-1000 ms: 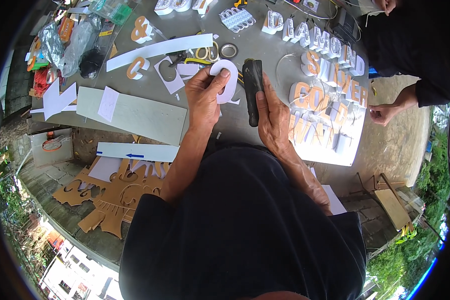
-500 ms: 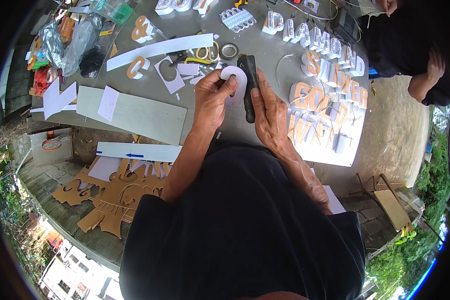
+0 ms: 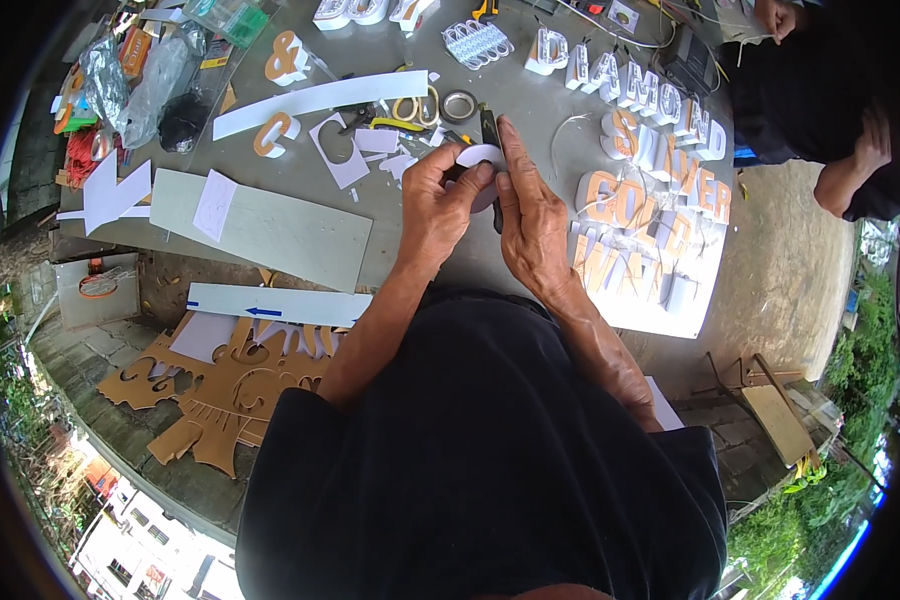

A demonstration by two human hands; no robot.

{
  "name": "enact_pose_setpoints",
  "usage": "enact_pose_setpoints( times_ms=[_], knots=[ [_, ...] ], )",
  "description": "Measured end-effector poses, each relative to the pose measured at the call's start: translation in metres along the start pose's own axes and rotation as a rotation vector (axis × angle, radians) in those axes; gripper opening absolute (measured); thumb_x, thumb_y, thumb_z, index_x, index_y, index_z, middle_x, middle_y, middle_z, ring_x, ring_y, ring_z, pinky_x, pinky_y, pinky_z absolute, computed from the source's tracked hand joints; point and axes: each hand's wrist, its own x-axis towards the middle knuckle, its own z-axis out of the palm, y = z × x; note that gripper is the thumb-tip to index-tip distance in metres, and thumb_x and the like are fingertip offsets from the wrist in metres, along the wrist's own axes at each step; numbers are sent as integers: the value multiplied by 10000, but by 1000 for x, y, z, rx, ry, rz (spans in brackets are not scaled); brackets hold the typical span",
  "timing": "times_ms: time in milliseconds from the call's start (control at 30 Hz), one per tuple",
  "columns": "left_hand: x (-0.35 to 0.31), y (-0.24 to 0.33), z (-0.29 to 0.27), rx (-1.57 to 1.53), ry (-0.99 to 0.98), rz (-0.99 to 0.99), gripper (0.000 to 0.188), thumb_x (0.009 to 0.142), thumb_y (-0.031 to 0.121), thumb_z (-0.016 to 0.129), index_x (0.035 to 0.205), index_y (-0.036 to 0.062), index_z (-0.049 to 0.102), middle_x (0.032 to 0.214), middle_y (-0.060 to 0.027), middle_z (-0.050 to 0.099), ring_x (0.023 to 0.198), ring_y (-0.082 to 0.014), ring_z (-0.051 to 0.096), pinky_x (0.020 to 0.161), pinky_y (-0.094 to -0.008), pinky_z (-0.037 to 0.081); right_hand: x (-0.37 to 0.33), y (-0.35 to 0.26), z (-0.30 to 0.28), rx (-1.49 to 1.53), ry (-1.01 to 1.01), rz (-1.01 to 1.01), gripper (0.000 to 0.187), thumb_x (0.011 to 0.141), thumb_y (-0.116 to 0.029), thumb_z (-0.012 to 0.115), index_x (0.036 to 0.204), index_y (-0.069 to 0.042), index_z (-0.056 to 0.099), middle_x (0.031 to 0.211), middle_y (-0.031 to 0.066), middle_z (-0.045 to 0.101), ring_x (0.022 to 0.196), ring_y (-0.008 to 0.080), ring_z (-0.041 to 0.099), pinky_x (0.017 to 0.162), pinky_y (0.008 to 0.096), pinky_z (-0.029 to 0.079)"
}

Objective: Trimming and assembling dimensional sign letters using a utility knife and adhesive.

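Observation:
My left hand (image 3: 436, 208) pinches a small white rounded cut-out (image 3: 482, 155) between thumb and fingers. My right hand (image 3: 536, 222), fingers stretched upward along it, grips a long dark block (image 3: 488, 126) against the palm. The block's face meets or nearly meets the cut-out's right edge; my fingers partly hide the contact. Just beyond my hands lie white sheet scraps (image 3: 338, 150), yellow-handled scissors (image 3: 417, 107) and a roll of tape (image 3: 459, 105).
Raised letter shapes (image 3: 660, 90) stand in rows at the right of the grey table (image 3: 410, 45). A pale board (image 3: 270, 225) lies left, brown cut-out sheets (image 3: 205, 400) lower down. Another person's hand (image 3: 872, 140) shows at far right; plastic bags (image 3: 160, 85) sit far left.
My hands have come closer together. The white cut-out has tilted and shows a narrower face, and the dark block has turned more edge-on, with my right fingers now reaching higher along it.

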Motion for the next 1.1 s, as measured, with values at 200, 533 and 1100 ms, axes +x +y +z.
enact_pose_setpoints(
  times_ms=[200,533,1100],
  knots=[
    [1,2,-8,91,-57,-70,252,930,228,708,1037,3,669,797,-42,651,693,-85,581,605,-259,480,-23,16,7,-82,126,-74,479,1027,-46,467,1500,-36,390,1198,272,641,977,347,691,794,405,544],
    [2,11,-11,99,-186,-147,207,946,194,656,1067,27,649,897,-25,638,819,-85,565,731,-263,456,-15,-1,-11,-7,18,220,463,1035,-59,469,1494,-42,412,1027,240,688,846,257,701,740,352,534],
    [-7,9,-1,205,-61,9,225,887,203,718,967,-6,728,715,-37,670,607,-75,566,545,-254,448,-15,0,-4,-11,8,129,499,1006,-22,487,1496,-38,390,1260,314,596,1125,427,638,877,434,529]
  ],
)
